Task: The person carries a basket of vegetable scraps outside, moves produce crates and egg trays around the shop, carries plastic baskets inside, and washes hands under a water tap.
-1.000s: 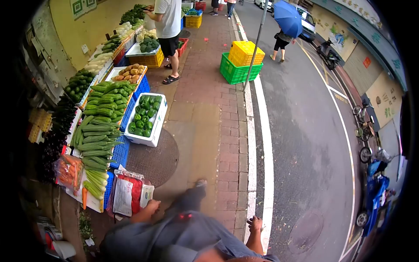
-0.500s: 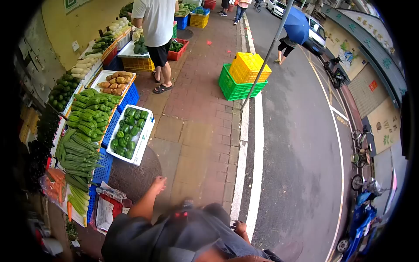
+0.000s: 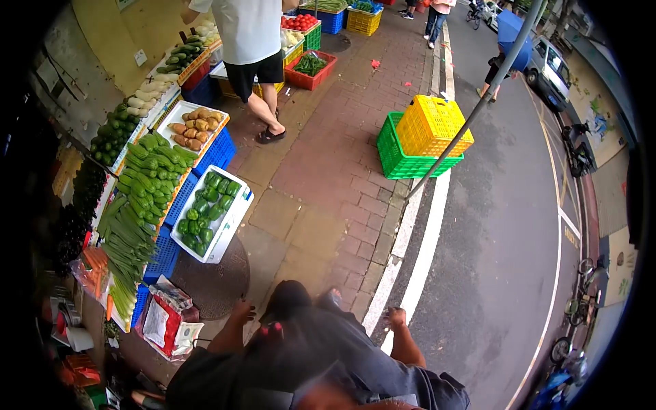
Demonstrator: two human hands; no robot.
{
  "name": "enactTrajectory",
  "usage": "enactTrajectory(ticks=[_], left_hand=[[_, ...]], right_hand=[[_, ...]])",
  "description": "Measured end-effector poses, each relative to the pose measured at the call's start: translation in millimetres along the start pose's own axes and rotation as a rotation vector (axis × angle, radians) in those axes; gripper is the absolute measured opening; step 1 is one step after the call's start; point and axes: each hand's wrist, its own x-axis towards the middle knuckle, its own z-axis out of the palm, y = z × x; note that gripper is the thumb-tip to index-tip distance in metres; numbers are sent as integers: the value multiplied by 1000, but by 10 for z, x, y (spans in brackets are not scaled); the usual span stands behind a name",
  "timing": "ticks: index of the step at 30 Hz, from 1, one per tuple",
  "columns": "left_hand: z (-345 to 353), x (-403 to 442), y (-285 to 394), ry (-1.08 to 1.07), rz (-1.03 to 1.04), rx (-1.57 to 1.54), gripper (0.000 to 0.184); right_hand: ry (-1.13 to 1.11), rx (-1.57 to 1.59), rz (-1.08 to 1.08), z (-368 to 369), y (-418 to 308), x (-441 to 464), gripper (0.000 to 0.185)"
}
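Observation:
My left hand point(image 3: 242, 312) hangs beside my body over the pavement, its fingers loosely apart, with nothing visible in it. To its upper left, a white foam box of green bell peppers point(image 3: 213, 213) juts out from the vegetable stand. My right hand point(image 3: 395, 318) hangs on the other side, over the white road line, fingers loosely bent and no object visible in it. Neither hand touches any goods. My dark shirt point(image 3: 321, 362) fills the bottom of the view.
Left, a stand holds potatoes point(image 3: 195, 128), green gourds point(image 3: 147, 181), long beans point(image 3: 126, 232) and carrots point(image 3: 96, 263). A person in a white shirt point(image 3: 249, 34) stands ahead. A yellow crate point(image 3: 434, 126) sits on a green crate point(image 3: 403, 160) beside a leaning pole point(image 3: 471, 119).
The view has shifted, with the stand and crates appearing nearer. My left arm has swung back towards my body; my right hand has come forward. The person in white has stepped.

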Motion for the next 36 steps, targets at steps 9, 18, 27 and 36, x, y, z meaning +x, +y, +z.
enactTrajectory(ticks=[9,18,27,36], left_hand=[[1073,368,1144,31,-14,-240,44],[1799,750,3386,129,55,-225,43],[2544,669,4550,347,94,-455,45],[4000,300,4258,364,-489,-261,52]], right_hand=[[-128,-35,-281,222,-2534,1656,42],[-2,-532,-362,608,-4057,2568,32],[-55,-920,-677,881,-5715,4685,31],[52,-958,-808,1277,-7229,7334,34]])
